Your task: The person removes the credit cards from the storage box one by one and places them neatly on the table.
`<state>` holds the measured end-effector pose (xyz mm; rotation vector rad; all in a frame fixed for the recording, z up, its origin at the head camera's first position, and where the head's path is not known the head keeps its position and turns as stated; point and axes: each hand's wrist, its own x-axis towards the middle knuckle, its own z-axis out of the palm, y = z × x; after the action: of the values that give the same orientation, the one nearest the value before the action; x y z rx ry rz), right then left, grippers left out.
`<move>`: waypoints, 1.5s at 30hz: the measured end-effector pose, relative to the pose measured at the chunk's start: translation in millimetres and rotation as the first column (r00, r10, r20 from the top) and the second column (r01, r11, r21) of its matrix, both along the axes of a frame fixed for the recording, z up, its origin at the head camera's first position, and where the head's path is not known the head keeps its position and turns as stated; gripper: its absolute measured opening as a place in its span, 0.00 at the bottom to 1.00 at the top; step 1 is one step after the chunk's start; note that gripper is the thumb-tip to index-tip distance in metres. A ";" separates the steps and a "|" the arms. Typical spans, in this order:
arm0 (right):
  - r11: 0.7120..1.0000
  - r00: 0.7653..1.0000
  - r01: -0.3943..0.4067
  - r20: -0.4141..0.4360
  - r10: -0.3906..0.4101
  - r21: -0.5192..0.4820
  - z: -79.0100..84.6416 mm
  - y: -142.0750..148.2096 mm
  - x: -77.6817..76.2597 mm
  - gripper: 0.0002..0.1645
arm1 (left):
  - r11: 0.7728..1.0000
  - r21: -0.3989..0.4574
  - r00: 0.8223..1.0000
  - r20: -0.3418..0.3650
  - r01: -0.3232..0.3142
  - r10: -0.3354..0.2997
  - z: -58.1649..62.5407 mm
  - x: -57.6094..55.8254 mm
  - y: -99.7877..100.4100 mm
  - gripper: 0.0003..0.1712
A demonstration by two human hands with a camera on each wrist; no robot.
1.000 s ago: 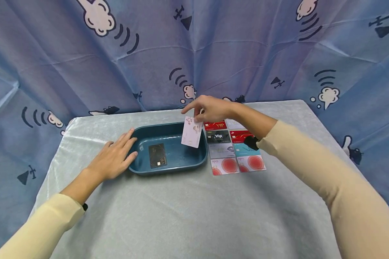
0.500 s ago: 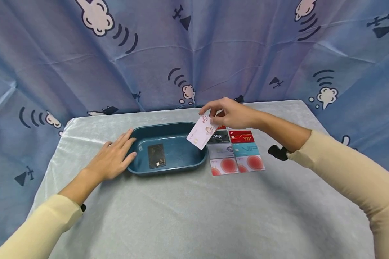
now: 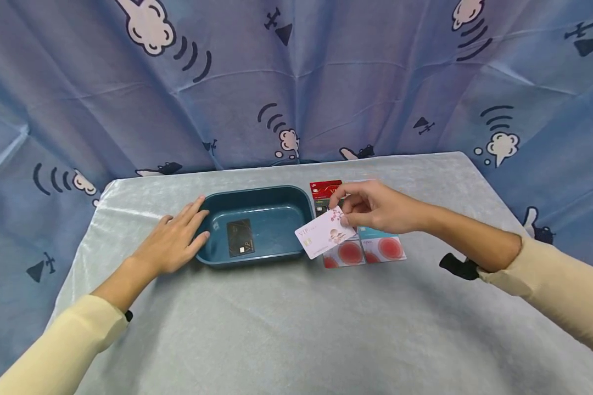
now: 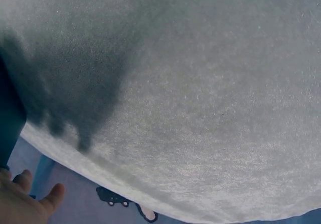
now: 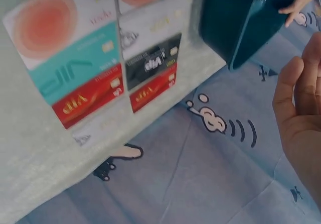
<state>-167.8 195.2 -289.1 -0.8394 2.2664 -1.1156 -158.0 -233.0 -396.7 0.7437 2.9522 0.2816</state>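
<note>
Between thumb and fingers my right hand (image 3: 375, 207) pinches a pale pink VIP card (image 3: 324, 232), tilted, just right of a teal tray (image 3: 257, 258) and above rows of laid-out cards. On the tray's left rim rests my left hand (image 3: 173, 241), its fingers straight. A black VIP card (image 3: 240, 237) lies inside the tray on the left. In the right wrist view my right hand (image 5: 303, 113) shows at the right edge, but the pink card is out of sight. Part of my left hand (image 4: 25, 201) appears in the left wrist view's lower left corner.
Cards lie in two columns right of the tray: a red card (image 5: 90, 102), a turquoise card (image 5: 75, 61), a black Vip card (image 5: 153, 62), a card with red circles (image 3: 343, 254) and several others. A pale cloth (image 3: 257, 329) covers the table; a blue patterned curtain (image 3: 351, 82) hangs behind.
My right hand has carried the pink card from above the tray to the right and nearer me, turning it from upright to slanted. The left hand has stayed on the tray.
</note>
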 end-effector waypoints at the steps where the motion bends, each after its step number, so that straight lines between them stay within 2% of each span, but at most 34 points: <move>1: 1.000 1.000 -0.006 0.015 0.006 0.000 -2.5 1.8 2.9 0.16 | 1.000 -0.001 1.000 0.001 -0.001 0.001 0.0 0.0 -0.1 0.34; 7: 1.000 0.995 -0.003 0.098 0.000 0.024 -21.6 15.3 15.1 0.16 | 1.000 -0.006 1.000 0.000 -0.001 0.001 -0.1 0.2 0.1 0.34; 14: 0.999 0.976 0.027 0.214 -0.036 0.045 -48.6 32.3 26.0 0.17 | 1.000 -0.011 1.000 0.003 -0.004 0.004 -0.2 -0.1 0.9 0.34; 19: 0.997 0.966 0.047 0.251 -0.061 0.063 -64.3 42.0 31.5 0.18 | 1.000 -0.013 1.000 0.001 -0.003 0.003 -0.3 -0.7 1.0 0.34; 30: 0.995 0.969 0.033 0.240 -0.056 0.097 -87.9 48.7 36.1 0.16 | 1.000 -0.012 1.000 -0.004 -0.002 0.002 0.1 0.1 0.7 0.34; 37: 0.981 0.979 0.051 0.183 -0.085 0.188 -94.7 49.9 40.2 0.17 | 1.000 -0.006 1.000 -0.002 -0.004 0.004 -0.3 0.4 0.4 0.34; 45: 0.974 0.987 0.016 0.154 -0.051 0.224 -98.5 47.8 42.8 0.17 | 1.000 -0.007 1.000 -0.002 -0.004 0.004 -0.6 0.4 0.5 0.34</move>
<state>-125.0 242.9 -387.6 -0.6030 2.2272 -0.8873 -157.6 -232.5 -397.3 0.7383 2.9548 0.2713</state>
